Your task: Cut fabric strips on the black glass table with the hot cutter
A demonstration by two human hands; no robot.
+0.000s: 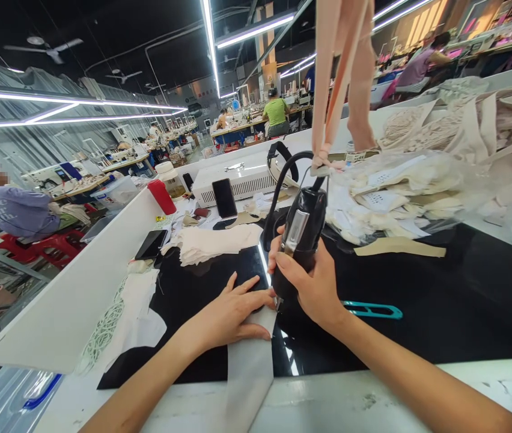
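The right hand point(312, 279) is clamped around a black handheld power tool with a silver metal plate point(304, 219), held tilted with its narrow metal tip pointing down. That tip sits just beside the right edge of a pale grey flat strip of material point(250, 373) — whether it touches the strip, I cannot tell. The left hand point(238, 313) lies palm down across the strip, its fingers spread apart and its fingertips close to the tool's tip.

The strip runs over a glossy black sheet point(467, 319) and past its near edge, onto the white counter point(350, 400). A thick black cable point(279, 186) arches from the top of the tool, where peach fabric bands point(326, 78) hang down to a knot.

To the right of the right hand, a teal plastic handle with long slots point(377, 310) lies on the black sheet, partly hidden by the wrist. Farther back are a curved tan strip point(400, 246) and a heap of cream pieces in clear plastic point(391, 192). Beyond the left hand lies a stack of off-white cut pieces point(215, 242) — with a black smartphone point(224, 198) standing upright behind it.
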